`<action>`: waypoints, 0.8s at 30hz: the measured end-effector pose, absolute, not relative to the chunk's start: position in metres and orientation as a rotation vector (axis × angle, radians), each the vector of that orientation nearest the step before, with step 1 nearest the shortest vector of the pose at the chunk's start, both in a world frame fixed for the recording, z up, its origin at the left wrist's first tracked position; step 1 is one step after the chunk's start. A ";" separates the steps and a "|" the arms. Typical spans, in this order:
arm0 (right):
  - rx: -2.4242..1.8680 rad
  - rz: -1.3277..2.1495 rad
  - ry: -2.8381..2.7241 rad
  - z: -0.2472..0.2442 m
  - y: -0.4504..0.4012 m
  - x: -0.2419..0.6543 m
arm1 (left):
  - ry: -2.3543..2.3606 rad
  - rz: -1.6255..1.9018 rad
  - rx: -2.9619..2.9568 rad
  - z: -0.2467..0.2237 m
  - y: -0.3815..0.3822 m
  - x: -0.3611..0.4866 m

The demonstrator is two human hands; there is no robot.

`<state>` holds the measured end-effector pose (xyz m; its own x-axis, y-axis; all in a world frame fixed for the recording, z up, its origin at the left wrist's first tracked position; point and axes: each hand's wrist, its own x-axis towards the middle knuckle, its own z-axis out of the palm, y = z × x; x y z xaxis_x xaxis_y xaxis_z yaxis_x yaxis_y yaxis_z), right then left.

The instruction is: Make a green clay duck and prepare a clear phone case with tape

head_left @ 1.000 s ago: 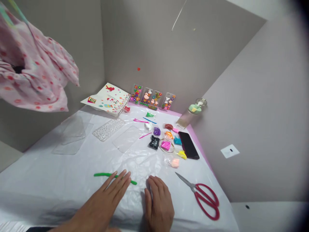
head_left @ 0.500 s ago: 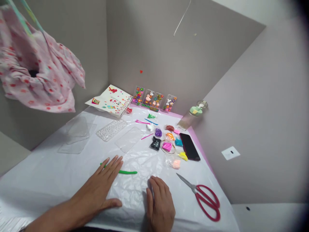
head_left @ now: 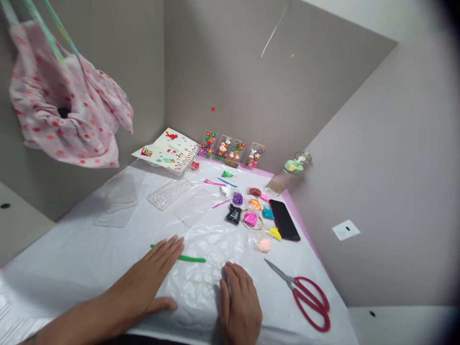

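Flat and outstretched, my left hand (head_left: 151,273) lies over a thin roll of green clay (head_left: 192,259) on the white plastic sheet (head_left: 194,306). Both ends of the roll stick out from under the fingers; its middle is hidden. To the right, my right hand (head_left: 240,302) rests on the sheet with fingers bent a little and nothing visible in them. Red-handled scissors (head_left: 298,292) lie right of it, tip pointing away from me to the left. Beyond my hands is a clear phone case (head_left: 194,208).
Packets of coloured clay, among them a black packet (head_left: 234,214), lie near a phone (head_left: 284,219). More clear cases (head_left: 118,201) lie at left. Decorated cases (head_left: 224,147) lean on the back wall beside a bottle (head_left: 285,177). A pink cloth (head_left: 72,110) hangs upper left.
The whole view has shifted slightly. My left hand has drawn back a little over the green roll, its fingers still flat. My right hand stays in place.
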<state>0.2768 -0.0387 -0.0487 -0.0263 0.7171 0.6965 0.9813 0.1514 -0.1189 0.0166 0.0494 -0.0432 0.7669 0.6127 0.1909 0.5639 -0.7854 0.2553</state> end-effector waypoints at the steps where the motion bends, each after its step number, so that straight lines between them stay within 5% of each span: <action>1: -1.620 -0.546 -1.800 -0.049 -0.039 0.277 | 0.949 0.418 2.768 -0.043 0.058 0.021; 16: -1.629 -0.506 -1.778 -0.048 -0.040 0.275 | 0.898 0.480 2.812 -0.033 0.016 0.019; 24: -1.649 -0.495 -1.792 -0.049 -0.041 0.275 | 1.005 0.124 2.701 -0.036 0.042 0.063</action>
<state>0.2748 -0.0414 -0.0485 -0.0026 0.7360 0.6770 0.9791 0.1396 -0.1480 0.0628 0.0419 -0.0365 0.7575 0.6528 -0.0095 0.6309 -0.7282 0.2677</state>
